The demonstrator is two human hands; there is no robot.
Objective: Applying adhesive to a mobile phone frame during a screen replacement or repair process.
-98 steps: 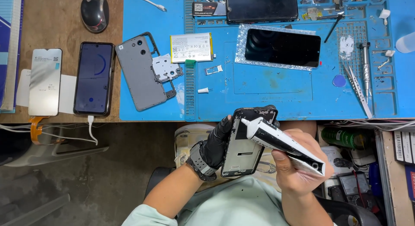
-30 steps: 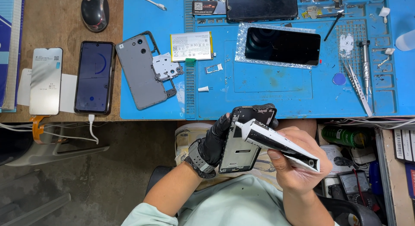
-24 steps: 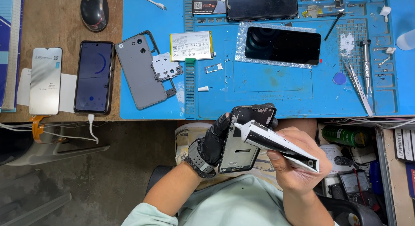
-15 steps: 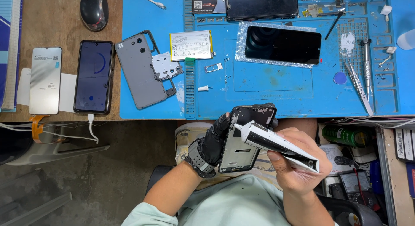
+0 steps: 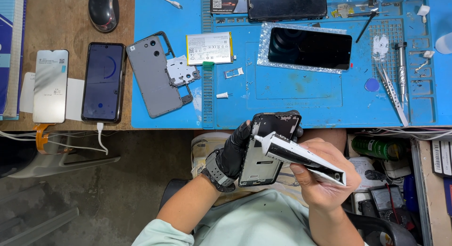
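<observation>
My gloved left hand [image 5: 234, 151] grips the bare phone frame [image 5: 267, 149] over my lap; my right hand [image 5: 316, 173] squeezes the glue tube [image 5: 301, 157], nozzle at its upper edge. Gluing looks barely begun; the screen [image 5: 310, 48] lies unfitted on the surface beyond.

I note a black glove on the left hand [image 5: 234, 152], black phone frame [image 5: 266, 149], white tube with a black band [image 5: 301, 157]. Mat [image 5: 301, 97] bright blue; counter [image 5: 66, 20] brown wood. Back cover [image 5: 153, 76] grey, battery [image 5: 209, 48] white with green tab, mouse [image 5: 103, 10] black.
</observation>
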